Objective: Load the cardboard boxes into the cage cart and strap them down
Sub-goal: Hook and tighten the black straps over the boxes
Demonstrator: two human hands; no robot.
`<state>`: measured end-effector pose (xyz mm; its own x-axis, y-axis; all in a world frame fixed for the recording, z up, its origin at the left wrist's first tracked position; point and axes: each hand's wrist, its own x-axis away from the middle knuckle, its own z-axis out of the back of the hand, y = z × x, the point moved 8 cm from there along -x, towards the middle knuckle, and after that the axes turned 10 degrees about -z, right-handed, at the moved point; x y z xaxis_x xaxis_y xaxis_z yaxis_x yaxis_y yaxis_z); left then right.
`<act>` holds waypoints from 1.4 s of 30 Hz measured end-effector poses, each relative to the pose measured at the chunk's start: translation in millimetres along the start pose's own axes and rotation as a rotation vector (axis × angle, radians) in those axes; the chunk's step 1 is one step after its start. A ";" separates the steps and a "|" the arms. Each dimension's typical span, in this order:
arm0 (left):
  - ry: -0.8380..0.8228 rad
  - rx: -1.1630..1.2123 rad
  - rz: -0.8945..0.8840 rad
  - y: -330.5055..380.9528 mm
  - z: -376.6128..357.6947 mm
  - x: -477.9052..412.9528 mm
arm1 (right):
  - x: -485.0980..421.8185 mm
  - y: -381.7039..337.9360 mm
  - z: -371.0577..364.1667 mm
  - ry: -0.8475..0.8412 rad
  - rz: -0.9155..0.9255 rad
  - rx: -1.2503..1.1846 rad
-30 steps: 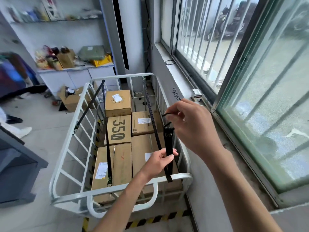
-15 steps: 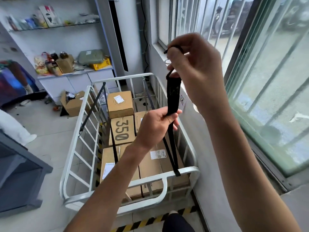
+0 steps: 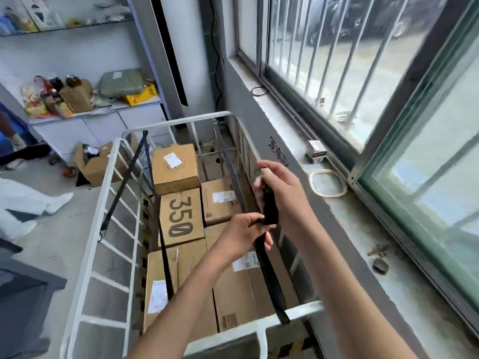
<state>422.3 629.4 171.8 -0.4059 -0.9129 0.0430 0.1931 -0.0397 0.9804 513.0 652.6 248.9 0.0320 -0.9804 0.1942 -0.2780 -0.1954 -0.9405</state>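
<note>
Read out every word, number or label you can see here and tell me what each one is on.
"350": printed large on the cardboard box in the middle of the cart.
White shipping labels on the boxes: too small to read.
Dark writing on the grey wall beside the cart: blurred, unreadable.
Small box on the sill: print too blurred to read.

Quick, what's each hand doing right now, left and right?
Left hand: fingers curled round the black strap.
Right hand: grips the same strap's upper end.
</note>
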 end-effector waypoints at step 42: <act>0.160 0.405 0.832 -425.9 40.3 -369.8 | -432.1 420.1 161.1 0.766 -0.743 -0.257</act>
<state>454.2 1000.3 -253.9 -0.1435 -0.6307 0.7627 0.0277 0.7678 0.6401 537.1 990.4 -275.0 -0.3058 -0.3278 0.8939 -0.6313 -0.6330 -0.4481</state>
